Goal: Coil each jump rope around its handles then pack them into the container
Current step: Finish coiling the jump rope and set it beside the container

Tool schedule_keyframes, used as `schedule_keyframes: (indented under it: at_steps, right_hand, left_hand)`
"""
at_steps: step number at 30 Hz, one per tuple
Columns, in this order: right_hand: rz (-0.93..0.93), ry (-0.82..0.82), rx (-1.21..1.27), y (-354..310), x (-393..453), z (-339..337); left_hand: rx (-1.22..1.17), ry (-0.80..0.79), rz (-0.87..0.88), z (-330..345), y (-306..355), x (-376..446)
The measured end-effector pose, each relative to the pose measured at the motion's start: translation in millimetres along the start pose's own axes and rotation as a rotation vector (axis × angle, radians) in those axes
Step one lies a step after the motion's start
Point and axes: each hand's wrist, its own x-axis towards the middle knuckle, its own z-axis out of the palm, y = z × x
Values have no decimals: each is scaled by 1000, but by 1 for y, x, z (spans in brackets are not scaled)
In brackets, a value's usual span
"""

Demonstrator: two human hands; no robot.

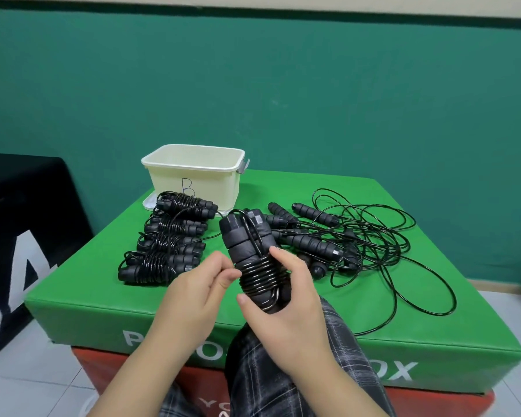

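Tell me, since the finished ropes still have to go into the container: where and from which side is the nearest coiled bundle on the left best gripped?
Probably around the middle of the nearest coiled bundle, from above. It lies flat on the green pad with its handles side by side, and the cord is wound tightest at the centre, so fingers closing across both handles there should keep the coil together. The ends carry loose loops that may slip.

Four coiled jump ropes (163,239) lie stacked, one more (half-wound) is held, and one container (194,176); the tangled loose ropes (358,236) resist counting.
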Motion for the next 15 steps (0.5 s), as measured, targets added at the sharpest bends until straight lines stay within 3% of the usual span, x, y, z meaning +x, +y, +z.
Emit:
schedule_keyframes:
  at_steps: [4, 9, 15]
  right_hand:
    - [58, -30, 128, -3, 0, -4]
    - [90, -107, 186, -2, 0, -7]
    - [62, -265, 54, 0, 4, -8]
  left_hand:
    - [-13, 38, -86, 11, -11, 0]
    - [-722, -47, -275, 27, -6, -3]
    - [-909, -118, -384, 27, -3, -6]
